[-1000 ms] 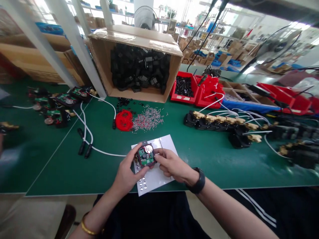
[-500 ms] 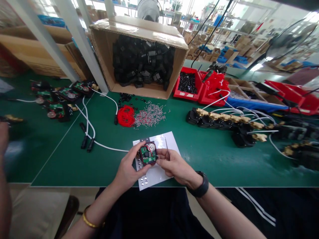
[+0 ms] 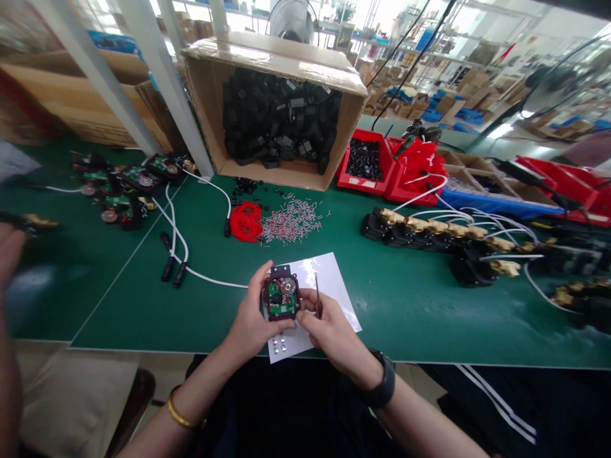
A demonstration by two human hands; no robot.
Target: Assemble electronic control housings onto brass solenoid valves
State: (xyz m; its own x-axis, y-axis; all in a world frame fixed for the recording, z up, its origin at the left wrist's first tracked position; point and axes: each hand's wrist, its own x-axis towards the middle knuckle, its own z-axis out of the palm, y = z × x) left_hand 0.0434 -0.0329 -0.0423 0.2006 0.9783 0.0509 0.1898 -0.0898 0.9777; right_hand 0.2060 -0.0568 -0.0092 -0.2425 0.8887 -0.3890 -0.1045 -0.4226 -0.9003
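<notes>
Over a white sheet (image 3: pixel 341 289), my left hand (image 3: pixel 252 312) grips a black square housing (image 3: pixel 282 298) with its green circuit board and a round silver part facing up. A white cable (image 3: pixel 214 282) runs leftward from behind that hand. My right hand (image 3: pixel 329 324) has its fingers closed around a pair of dark tweezers (image 3: pixel 317 294), tip pointing up and away from me. Its thumb and fingertips are at the housing's right edge. Small round silver pieces (image 3: pixel 279 344) dot the lower part of the sheet, partly hidden by the housing and hands.
Behind lie a red coil (image 3: pixel 246 222) and loose screws (image 3: pixel 298 219). A cardboard box (image 3: pixel 277 48) of black parts stands beyond, with red bins (image 3: pixel 365 184) to its right. Brass-fitted valve units (image 3: pixel 429 232) line the right. At left are open circuit units (image 3: pixel 138 178) and a co-worker's hand (image 3: pixel 10 248).
The housing is turned and tilted so its black top tab now shows more. Both hands stay on it, and the tweezers stand more upright. The whole view has shifted slightly.
</notes>
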